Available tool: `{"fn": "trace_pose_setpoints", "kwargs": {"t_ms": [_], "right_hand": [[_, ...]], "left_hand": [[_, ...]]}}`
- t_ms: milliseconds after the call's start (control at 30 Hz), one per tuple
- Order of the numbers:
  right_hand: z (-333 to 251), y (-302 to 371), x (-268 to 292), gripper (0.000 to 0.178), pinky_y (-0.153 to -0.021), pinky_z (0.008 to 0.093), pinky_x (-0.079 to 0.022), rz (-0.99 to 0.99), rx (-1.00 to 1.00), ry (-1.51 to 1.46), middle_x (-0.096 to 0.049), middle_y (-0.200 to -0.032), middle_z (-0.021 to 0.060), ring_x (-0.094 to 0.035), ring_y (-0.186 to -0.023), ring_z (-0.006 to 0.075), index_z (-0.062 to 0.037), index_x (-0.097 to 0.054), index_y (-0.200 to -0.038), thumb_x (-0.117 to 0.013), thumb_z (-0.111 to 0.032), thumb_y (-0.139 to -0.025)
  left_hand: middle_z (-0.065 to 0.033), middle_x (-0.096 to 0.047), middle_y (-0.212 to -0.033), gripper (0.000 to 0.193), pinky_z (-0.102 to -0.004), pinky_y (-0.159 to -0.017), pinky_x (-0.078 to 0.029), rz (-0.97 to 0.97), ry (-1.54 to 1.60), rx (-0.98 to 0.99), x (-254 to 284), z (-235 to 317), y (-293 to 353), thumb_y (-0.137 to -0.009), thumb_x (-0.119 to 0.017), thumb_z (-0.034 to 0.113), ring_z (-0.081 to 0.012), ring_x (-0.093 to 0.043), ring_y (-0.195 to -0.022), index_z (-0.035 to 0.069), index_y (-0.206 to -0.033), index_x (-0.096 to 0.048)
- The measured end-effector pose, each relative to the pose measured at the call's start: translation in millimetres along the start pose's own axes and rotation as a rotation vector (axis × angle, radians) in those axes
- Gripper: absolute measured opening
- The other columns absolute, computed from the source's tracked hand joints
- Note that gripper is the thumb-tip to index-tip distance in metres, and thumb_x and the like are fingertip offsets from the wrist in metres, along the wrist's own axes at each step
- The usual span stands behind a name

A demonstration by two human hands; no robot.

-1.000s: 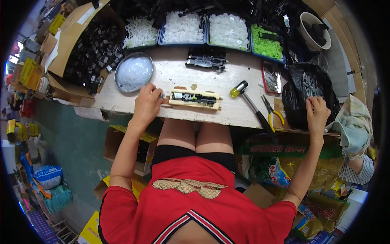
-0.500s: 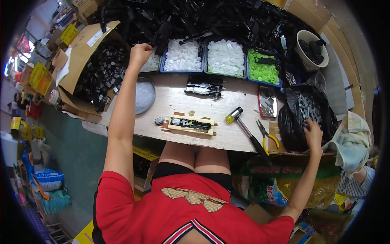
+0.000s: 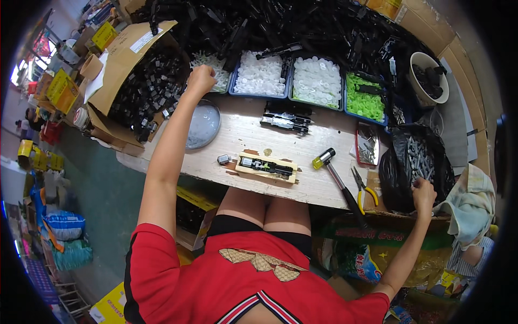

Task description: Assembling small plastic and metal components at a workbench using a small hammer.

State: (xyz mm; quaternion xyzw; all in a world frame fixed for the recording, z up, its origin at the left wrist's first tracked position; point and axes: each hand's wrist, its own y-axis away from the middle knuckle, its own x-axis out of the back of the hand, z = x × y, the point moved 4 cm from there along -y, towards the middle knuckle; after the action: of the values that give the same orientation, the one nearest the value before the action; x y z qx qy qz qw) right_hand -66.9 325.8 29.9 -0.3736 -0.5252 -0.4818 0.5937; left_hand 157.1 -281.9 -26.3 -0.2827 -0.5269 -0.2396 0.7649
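The cream block, with a black part seated in its hollow, is lying near the table's front edge, between the two hands. Its long axis is running left to right, the right end angling slightly toward the person. A small metal piece is sitting just beside its left end.

The left hand is hovering at the small white pieces, beyond the block and to its left. Its fingers are curling; whether they are gripping anything, I cannot tell, as the back of the hand is hiding the tips.

The right hand is staying well to the block's right, at the near side of the black bag of grey pins. Its thumb and fingers are bending inward; a pin between them cannot be confirmed.

The left hand is standing nearer to the block; the hammer and pliers are lying between the block and the right hand.
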Motion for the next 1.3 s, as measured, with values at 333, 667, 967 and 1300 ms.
{"fn": "trace_pose_setpoints", "kwargs": {"t_ms": [333,667,967,1300], "right_hand": [[25,-2,-23,0.019,-0.074,0.0477,-0.038,0.036,-0.038,-0.094,-0.061,-0.092,0.0112,-0.056,-0.092,0.0311,-0.0061,-0.060,-0.092,-0.060,-0.016,-0.076],[40,-12,-42,0.011,-0.073,0.0434,-0.039,0.241,0.067,-0.338,-0.058,-0.088,0.0116,-0.055,-0.086,0.0325,-0.0058,-0.049,-0.093,-0.052,-0.013,-0.084],[37,-23,-26,0.024,-0.079,0.0285,-0.043,0.568,0.164,-0.789,-0.057,-0.099,0.0081,-0.055,-0.086,0.0176,-0.0014,-0.050,-0.111,-0.042,-0.016,-0.093],[-38,35,19,0.031,-0.071,0.0231,-0.043,0.563,0.239,-0.809,-0.054,-0.109,0.0058,-0.054,-0.091,0.0127,-0.0072,-0.047,-0.124,-0.041,-0.012,-0.094]], "left_hand": [[-0.0115,-0.066,-0.074,0.017,-0.0277,-0.065,-0.048,0.127,0.655,0.076,3,-25,9,-0.070,-0.068,0.009,-0.0160,-0.062,-0.067,0.001,-0.085,-0.067],[-0.0036,-0.059,-0.075,0.009,-0.0210,-0.053,-0.046,0.080,1.181,0.034,70,-27,88,-0.084,-0.055,0.003,-0.0096,-0.058,-0.064,-0.001,-0.090,-0.060],[-0.0081,-0.058,-0.071,0.019,-0.0259,-0.058,-0.045,0.174,0.519,-0.046,50,-64,187,-0.069,-0.063,-0.001,-0.0153,-0.056,-0.063,-0.001,-0.088,-0.063],[-0.0115,-0.055,-0.077,0.007,-0.0399,-0.066,-0.046,0.160,0.113,-0.172,23,-45,180,-0.071,-0.057,0.001,-0.0314,-0.056,-0.079,0.002,-0.076,-0.061]]}}
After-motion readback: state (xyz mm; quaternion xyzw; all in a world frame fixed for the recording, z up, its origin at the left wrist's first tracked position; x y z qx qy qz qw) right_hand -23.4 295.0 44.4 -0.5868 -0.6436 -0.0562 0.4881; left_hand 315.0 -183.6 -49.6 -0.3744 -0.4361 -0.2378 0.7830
